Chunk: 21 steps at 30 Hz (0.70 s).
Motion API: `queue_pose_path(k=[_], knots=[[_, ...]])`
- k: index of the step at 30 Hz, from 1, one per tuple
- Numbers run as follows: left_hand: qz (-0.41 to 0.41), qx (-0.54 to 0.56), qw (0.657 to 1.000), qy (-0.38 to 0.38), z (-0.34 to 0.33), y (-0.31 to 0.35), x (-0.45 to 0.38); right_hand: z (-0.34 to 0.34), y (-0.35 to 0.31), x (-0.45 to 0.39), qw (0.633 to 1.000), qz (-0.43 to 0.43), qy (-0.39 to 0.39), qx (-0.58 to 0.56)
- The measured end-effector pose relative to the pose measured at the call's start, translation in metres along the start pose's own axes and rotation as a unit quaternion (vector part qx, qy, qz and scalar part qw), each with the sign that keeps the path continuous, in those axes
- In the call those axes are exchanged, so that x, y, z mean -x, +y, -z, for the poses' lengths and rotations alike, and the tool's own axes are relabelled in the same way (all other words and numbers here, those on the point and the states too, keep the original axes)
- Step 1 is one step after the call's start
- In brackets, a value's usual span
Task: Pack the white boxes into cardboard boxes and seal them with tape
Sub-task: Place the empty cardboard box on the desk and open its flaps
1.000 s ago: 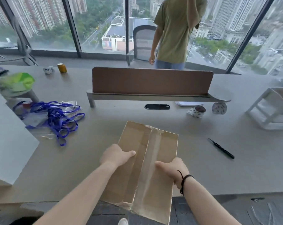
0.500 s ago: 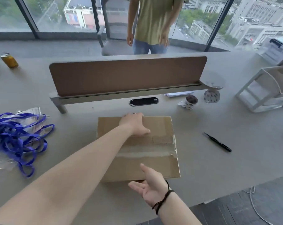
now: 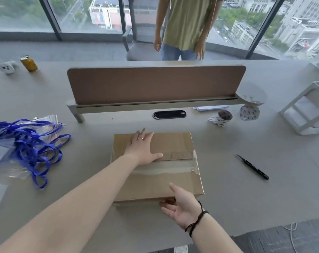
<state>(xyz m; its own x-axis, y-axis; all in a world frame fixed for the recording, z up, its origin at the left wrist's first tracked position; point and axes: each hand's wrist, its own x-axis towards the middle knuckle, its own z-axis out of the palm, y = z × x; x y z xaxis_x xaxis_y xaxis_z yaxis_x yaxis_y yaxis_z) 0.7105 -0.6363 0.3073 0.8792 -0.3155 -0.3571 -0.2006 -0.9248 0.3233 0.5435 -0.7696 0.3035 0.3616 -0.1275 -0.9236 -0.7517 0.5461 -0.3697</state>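
Grey desk (image 3: 228,207) fills the view, with a low brown divider (image 3: 155,84) across it and tall windows beyond, where another person (image 3: 184,24) stands. We have the cardboard box (image 3: 175,181) lying closed and flat-side-up just in front of us, a strip of clear tape (image 3: 164,166) already along its middle seam. Our left hand (image 3: 142,148) lies spread and flat on the far half, likely to pin the box so it cannot slide. Our right hand (image 3: 182,205) is wide, palm up, at the near edge — fingertips seem to touch the underside, though we cannot tell for sure — as if to lift or turn it. Two tape rolls (image 3: 221,118) and a black knife (image 3: 253,167) wait to the right, within easy reach.
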Motion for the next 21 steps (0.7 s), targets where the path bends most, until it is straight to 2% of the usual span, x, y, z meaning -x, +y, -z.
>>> queue_pose_path(k=[4,7,9,14,19,21], knots=[[0.124,0.089,0.985,0.086,-0.008,-0.034,0.046,0.039,-0.027,-0.007,0.996,0.069,0.063,0.006],[0.196,0.273,0.935,0.11,-0.019,-0.053,0.077,0.053,-0.047,-0.018,0.99,0.106,0.082,0.037],[0.214,0.343,0.908,0.109,-0.025,-0.059,0.092,0.051,-0.055,-0.011,0.987,0.127,0.061,0.08],[0.243,0.358,0.878,0.204,-0.029,-0.056,0.113,0.047,-0.057,-0.012,0.954,0.203,0.04,0.216],[0.251,0.392,0.858,0.216,-0.026,-0.048,0.127,0.053,-0.057,-0.012,0.926,0.275,0.039,0.255],[0.257,0.427,0.839,0.219,-0.023,-0.047,0.13,0.056,-0.058,-0.01,0.923,0.286,0.044,0.255]])
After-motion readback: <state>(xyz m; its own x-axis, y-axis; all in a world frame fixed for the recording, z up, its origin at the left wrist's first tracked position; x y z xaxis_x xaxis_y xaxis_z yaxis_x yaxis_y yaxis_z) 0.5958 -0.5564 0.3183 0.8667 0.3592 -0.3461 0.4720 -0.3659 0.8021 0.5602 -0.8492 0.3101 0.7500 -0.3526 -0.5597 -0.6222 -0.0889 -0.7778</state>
